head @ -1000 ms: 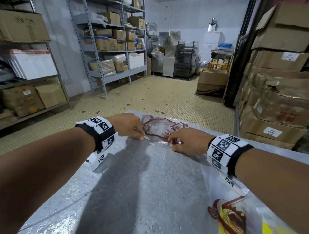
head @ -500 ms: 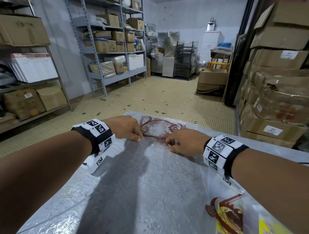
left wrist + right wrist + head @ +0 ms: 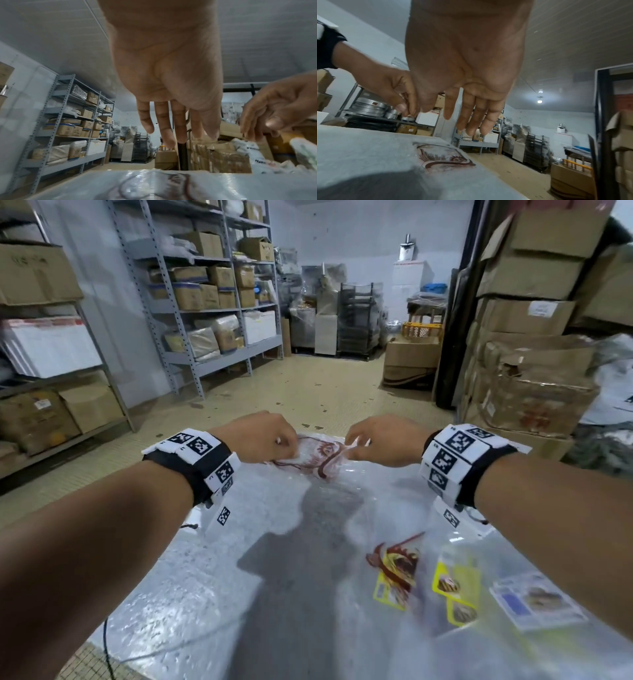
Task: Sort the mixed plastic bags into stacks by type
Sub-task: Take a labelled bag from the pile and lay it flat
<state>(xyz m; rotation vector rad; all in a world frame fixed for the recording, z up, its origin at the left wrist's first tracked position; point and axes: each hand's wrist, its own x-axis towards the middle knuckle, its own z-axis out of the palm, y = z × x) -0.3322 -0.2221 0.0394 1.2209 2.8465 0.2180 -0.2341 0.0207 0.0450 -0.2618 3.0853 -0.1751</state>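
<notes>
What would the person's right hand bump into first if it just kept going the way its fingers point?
Probably the clear bag with the dark red print. The right hand hangs just above the table, fingers slanting forward and down toward that bag. Depth is unclear, so it could pass the far edge instead.

My head camera looks forward and down over the bench (image 3: 212, 594), taking in both my hands and the grey shelving (image 3: 205, 302) beyond. Each wrist camera sits close under its palm, low over the bench, facing along the fingers toward that shelving. All three catch the red-printed bag (image 3: 318, 457) at the bench's far edge.
</notes>
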